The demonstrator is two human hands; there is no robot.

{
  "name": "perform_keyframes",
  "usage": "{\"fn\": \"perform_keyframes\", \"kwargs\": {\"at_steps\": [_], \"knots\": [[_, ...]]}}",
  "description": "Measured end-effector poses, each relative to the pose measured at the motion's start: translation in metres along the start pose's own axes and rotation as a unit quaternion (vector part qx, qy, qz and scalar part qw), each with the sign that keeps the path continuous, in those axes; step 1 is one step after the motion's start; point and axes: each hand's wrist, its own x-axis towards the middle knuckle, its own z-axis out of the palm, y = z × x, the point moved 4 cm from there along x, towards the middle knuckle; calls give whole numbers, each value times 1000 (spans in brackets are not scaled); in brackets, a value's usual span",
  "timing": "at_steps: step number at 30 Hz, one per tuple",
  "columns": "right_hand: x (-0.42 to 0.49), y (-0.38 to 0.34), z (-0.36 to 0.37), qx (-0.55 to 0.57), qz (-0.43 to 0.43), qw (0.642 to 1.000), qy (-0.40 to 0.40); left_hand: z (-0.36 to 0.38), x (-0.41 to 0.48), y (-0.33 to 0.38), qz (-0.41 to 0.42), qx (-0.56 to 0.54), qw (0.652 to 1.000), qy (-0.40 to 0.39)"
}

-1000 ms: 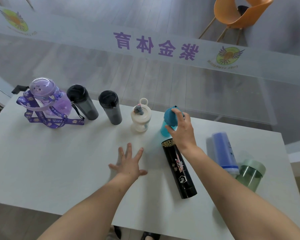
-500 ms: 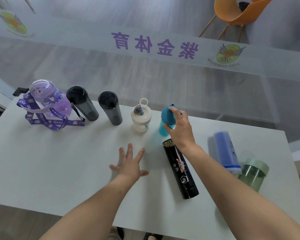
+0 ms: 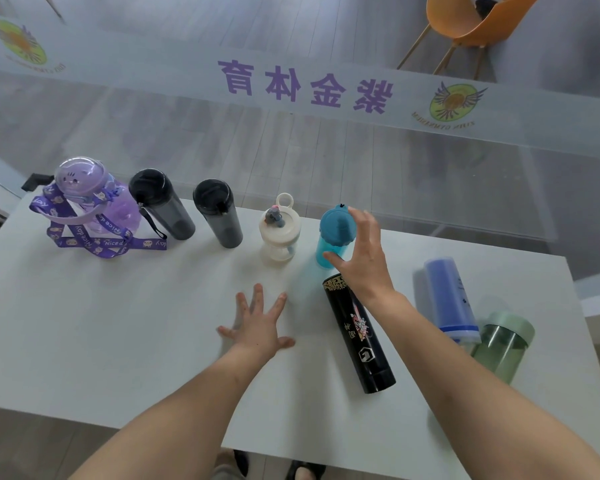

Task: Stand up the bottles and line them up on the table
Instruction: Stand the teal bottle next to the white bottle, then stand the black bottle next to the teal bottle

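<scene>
Five bottles stand in a row along the far edge of the white table (image 3: 118, 323): a purple jug (image 3: 94, 202) with a strap, two dark grey tumblers (image 3: 160, 206) (image 3: 219, 216), a cream bottle (image 3: 278, 233) and a teal bottle (image 3: 333, 230). My right hand (image 3: 361, 251) is spread just right of the teal bottle, fingers straight, thumb near its body. My left hand (image 3: 257, 327) lies flat on the table with its fingers spread. A black flask (image 3: 361, 337) and a blue-violet bottle (image 3: 449, 299) lie on their sides. A green bottle (image 3: 503, 344) looks upright at the right.
A glass wall with purple lettering runs right behind the table's far edge. An orange chair (image 3: 471, 19) stands beyond it. Bare tabletop stretches at the front left. The table's near edge crosses under my forearms.
My right hand gripped the teal bottle's cap before; its fingers have now spread away from the cap. The teal bottle stays upright. My left hand has not moved.
</scene>
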Motion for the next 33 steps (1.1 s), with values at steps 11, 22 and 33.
{"fn": "perform_keyframes", "kwargs": {"at_steps": [11, 22, 33], "knots": [[-83, 37, -21, -18, 39, 998, 47, 3, 3, -2, -4, 9, 1000, 8], [-133, 49, 4, -138, 166, 960, -181, 3, 1, 0, -12, 5, 1000, 6], [-129, 43, -29, 71, 338, 927, -148, 14, -21, 24, -17, -21, 1000, 3]]}}
